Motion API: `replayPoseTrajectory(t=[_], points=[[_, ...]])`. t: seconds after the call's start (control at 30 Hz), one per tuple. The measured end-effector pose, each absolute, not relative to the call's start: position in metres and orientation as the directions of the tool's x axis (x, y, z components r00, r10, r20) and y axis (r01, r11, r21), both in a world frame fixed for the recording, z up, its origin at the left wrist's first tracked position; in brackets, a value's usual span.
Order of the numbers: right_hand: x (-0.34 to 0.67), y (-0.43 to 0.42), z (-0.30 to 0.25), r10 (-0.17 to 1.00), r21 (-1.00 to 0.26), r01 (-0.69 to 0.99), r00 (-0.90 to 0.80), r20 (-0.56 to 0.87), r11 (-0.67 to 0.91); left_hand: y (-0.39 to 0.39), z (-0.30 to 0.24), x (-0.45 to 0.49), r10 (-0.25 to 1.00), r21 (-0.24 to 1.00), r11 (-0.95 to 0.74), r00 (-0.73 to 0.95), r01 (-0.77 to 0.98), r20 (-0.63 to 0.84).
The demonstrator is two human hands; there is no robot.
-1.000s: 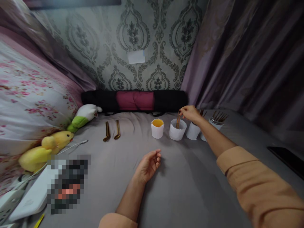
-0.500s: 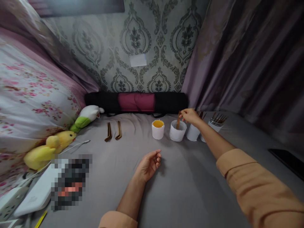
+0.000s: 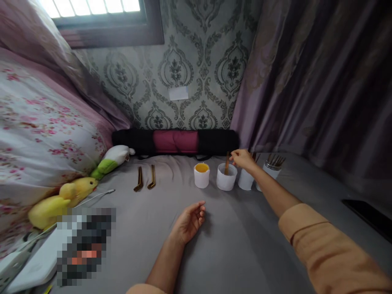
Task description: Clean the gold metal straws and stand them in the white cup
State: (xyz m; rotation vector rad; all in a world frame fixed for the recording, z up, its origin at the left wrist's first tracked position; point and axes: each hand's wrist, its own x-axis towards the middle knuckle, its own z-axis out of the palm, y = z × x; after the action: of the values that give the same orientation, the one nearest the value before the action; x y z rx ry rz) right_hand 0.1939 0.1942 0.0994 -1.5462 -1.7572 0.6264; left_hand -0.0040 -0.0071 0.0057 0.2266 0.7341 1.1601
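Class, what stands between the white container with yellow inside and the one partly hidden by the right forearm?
In the head view, a white cup holding brown sticks stands between the leftmost container and the partly hidden container.

Damask-patterned gray wall (image 3: 203, 73), bright barred window (image 3: 98, 6) upper left, purple curtains (image 3: 269, 90) either side

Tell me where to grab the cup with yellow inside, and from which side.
Take the cup with yellow inside by its outer wall, below the rim, probably coming from the person's left. It stands upright with round sides for a grip to wrap, and the wider white cup stands close by on its right.
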Motion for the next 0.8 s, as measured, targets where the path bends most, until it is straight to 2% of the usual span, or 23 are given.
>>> replayPoseTrajectory(t=[0.4, 0.8], points=[[0.202, 0.159, 0.110, 0.926, -0.728, 0.631, 0.042, 0.376, 0.267, -0.008, 0.001, -0.005, 0.902, 0.528, 0.394, 0.206, -0.752, -0.380], [0.209, 0.122, 0.102, 0.903, -0.763, 0.548, 0.034, 0.429, 0.342, -0.009, 0.000, -0.005, 0.906, 0.534, 0.385, 0.198, -0.753, -0.374]])
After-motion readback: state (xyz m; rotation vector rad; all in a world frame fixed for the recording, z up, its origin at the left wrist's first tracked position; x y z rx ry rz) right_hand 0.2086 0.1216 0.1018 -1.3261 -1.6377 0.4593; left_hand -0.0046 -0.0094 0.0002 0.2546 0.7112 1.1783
